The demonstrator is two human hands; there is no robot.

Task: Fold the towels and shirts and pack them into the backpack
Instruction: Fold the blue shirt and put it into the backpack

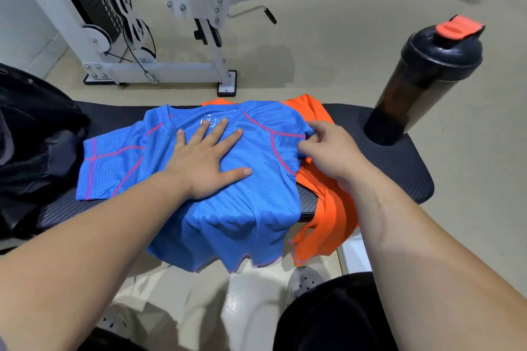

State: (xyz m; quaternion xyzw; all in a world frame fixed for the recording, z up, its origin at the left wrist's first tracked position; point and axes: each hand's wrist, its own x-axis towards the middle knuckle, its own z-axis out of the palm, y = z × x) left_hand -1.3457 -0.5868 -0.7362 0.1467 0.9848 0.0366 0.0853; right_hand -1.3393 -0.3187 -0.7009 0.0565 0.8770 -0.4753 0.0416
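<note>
At a black padded bench (399,168) in a gym, we lay a blue shirt (242,222) face-down across the pad. Its collar points away from us and its hem hangs over the near edge toward the floor.

Our left hand (205,159) rests flat on the middle of the shirt, fingers straight and spread, gripping nothing. Our right hand (330,148) is at the shirt's right shoulder, with thumb and fingers curled in to pinch the edge of the fabric there. The left sleeve lies spread out flat on the pad.

An orange shirt (333,222) lies underneath, showing past the blue one's collar and right side and drooping off the bench's near edge. The dark backpack (34,137) sits at the left end of the bench, just beside the blue sleeve.

A black shaker bottle (422,77) with an orange flip cap stands at the right end, apart from both shirts. Behind the bench stands a white weight machine (128,23). A grey clog (303,282) shows on the pale floor below.
</note>
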